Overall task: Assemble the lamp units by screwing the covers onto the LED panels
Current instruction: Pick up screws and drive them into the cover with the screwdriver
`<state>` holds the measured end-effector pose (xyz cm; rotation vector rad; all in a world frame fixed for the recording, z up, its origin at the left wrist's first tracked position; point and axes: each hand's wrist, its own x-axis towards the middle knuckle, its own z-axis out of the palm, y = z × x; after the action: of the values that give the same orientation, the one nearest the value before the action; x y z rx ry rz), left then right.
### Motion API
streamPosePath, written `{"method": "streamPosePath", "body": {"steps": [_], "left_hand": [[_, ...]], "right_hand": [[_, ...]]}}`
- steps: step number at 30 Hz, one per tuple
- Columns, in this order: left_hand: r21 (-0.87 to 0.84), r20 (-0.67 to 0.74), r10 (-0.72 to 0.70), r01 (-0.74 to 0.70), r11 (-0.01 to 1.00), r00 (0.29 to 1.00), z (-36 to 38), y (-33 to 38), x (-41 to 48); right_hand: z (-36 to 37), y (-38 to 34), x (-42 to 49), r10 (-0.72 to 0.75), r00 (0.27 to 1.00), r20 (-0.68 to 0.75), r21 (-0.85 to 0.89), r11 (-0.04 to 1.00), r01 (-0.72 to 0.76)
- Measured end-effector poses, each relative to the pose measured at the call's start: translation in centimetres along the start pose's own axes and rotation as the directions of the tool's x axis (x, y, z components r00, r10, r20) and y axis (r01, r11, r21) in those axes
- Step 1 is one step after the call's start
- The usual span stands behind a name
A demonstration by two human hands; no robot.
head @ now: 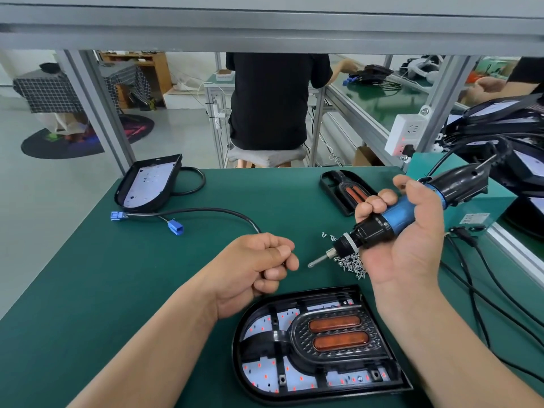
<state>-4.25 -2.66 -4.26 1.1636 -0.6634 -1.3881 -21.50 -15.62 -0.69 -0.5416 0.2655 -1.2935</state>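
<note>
The right hand [403, 231] grips the blue screwdriver [394, 219] above the lamp [315, 343], and the left hand [256, 266] pinches something too small to see.

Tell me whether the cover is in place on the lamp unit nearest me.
In place: the black cover with two orange lenses sits inside the black lamp housing, over the white LED panel.
</note>
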Motion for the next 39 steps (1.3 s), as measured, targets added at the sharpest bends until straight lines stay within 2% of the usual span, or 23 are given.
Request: {"method": "streamPosePath", "body": {"steps": [6,14,34,39], "left_hand": [[-0.007,0.029,0.002,-0.002,1.0,1.0,-0.2,-0.3,0.1],[-0.031,0.097,0.002,0.001,1.0,0.995,-0.4,-0.4,0.1],[-0.018,-0.009,0.054,-0.055,0.998,0.998,-0.3,-0.7,0.3],[0.069,-0.001,0.098,-0.098,0.993,0.995,-0.2,-0.8,0.4]], "right_hand": [[0.9,0.1,0.4,-0.014,0.998,-0.054,0.019,1.0,0.015],[1.3,0.6,0.3,-0.013,0.999,-0.032,0.004,1.0,0.013],[0.8,1.1,0.4,-0.063,0.998,0.029,-0.089,0.994,0.065],[0.7,0.8,0.4,-0.037,0.999,0.019,-0.099,0.994,0.039]]}}
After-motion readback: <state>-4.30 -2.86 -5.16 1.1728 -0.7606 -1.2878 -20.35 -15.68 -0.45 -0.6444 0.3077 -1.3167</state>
